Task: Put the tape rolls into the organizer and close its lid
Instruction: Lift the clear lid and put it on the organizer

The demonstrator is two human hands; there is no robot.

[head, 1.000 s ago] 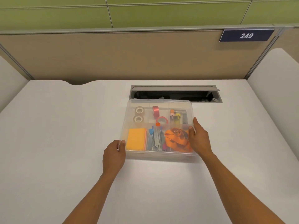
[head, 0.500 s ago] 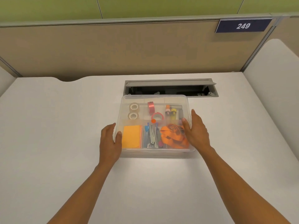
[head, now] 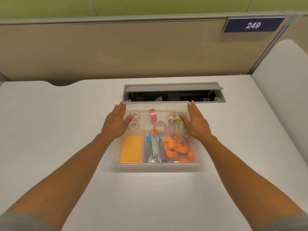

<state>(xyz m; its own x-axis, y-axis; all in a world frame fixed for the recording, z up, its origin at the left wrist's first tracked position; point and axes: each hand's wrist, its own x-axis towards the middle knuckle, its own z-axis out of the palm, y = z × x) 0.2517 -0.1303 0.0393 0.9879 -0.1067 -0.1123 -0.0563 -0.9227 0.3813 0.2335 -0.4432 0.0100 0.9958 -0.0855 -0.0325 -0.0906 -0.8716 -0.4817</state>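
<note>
the organizer [head: 157, 165], a clear lidded box, sits mid-surface [head: 50, 130] just before a grey cable hatch [head: 173, 88]. both hands lie flat and spread on its lid, gripping nothing: left hand [head: 115, 122] at the far-left part, right hand [head: 195, 121] at the far-right. inside: two white tape rolls [head: 134, 120], two pink rolls [head: 156, 120].

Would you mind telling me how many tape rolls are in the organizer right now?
4: two white rolls in the back-left compartment, one pink roll on edge and another flat in the back-middle one. None seems hidden.
</note>
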